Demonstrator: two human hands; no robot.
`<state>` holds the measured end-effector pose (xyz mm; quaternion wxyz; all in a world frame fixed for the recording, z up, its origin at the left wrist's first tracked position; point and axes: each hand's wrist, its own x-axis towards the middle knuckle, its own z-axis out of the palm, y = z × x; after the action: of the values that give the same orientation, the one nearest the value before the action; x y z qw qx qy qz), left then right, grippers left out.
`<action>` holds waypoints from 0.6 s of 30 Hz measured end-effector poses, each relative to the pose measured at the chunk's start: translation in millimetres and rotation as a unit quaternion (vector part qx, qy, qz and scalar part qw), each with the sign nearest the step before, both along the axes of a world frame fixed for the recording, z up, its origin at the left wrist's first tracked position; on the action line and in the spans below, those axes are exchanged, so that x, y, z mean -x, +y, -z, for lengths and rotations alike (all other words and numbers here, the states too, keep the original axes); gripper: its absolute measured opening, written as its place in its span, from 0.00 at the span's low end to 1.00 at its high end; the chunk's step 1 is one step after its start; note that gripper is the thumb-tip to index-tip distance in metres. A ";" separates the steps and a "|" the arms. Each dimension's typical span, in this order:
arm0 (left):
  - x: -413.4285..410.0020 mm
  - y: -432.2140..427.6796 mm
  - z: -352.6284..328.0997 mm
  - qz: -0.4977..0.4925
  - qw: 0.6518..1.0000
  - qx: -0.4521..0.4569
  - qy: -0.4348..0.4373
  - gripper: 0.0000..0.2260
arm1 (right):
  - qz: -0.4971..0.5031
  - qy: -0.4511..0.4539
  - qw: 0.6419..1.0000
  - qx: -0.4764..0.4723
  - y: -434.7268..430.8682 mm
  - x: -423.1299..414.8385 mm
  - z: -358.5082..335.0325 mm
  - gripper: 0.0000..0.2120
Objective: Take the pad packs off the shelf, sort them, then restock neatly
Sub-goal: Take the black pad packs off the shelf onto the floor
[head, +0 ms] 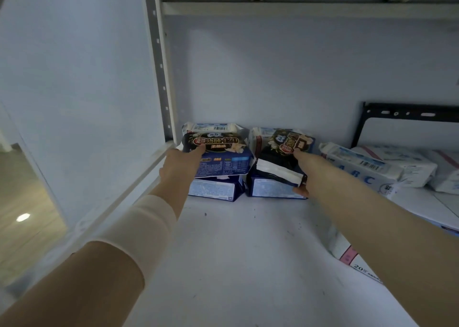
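Two short stacks of pad packs stand at the back left of the white shelf (236, 252). On the left stack lies a black pack (218, 141) over blue packs (218, 165), with a white pack (211, 127) behind. My left hand (180, 165) rests on that black pack, fingers over its front. On the right stack a second black pack (280, 150) sits tilted; my right hand (308, 170) grips it, forefinger on top and thumb under its white end. A blue pack (270, 189) lies beneath it.
White ABC-branded packs (360, 168) lie on the shelf at the right, with more white packs (407, 163) behind. A black metal bracket (402, 110) stands against the back wall. A white upright with holes (161, 78) bounds the left side. Another white pack (347, 254) lies under my right forearm.
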<state>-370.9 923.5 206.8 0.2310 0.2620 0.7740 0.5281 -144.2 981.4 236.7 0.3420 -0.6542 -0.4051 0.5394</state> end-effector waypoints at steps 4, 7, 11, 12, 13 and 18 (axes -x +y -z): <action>-2.6 -1.5 -2.7 0.008 1.000 0.011 -0.017 0.44 | 0.013 -0.056 0.997 -0.045 7.1 -0.8 8.8 0.35; -0.5 0.6 -3.4 0.001 0.999 0.030 -0.018 0.52 | 0.044 -0.214 0.966 -0.139 17.4 -7.0 3.1 0.44; 2.2 7.5 -1.2 0.030 0.998 0.058 -0.003 0.57 | -0.085 -0.337 0.910 -0.227 28.8 -7.5 -14.1 0.38; 3.0 9.3 0.1 0.038 0.998 0.055 -0.003 0.55 | -0.124 -0.359 0.896 -0.229 32.6 -7.6 -14.4 0.38; 3.5 10.1 1.3 0.040 0.998 0.046 -0.006 0.52 | -0.155 -0.364 0.890 -0.227 35.4 -7.5 -14.9 0.37; 0.1 4.2 -0.6 0.033 0.999 0.010 -0.025 0.47 | -0.255 -0.361 0.874 -0.201 47.2 -16.0 -22.4 0.47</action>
<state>-371.0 927.7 207.4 0.2700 0.2722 0.7639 0.5191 -128.2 1028.6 259.1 0.1461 -0.5946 -0.7529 0.2415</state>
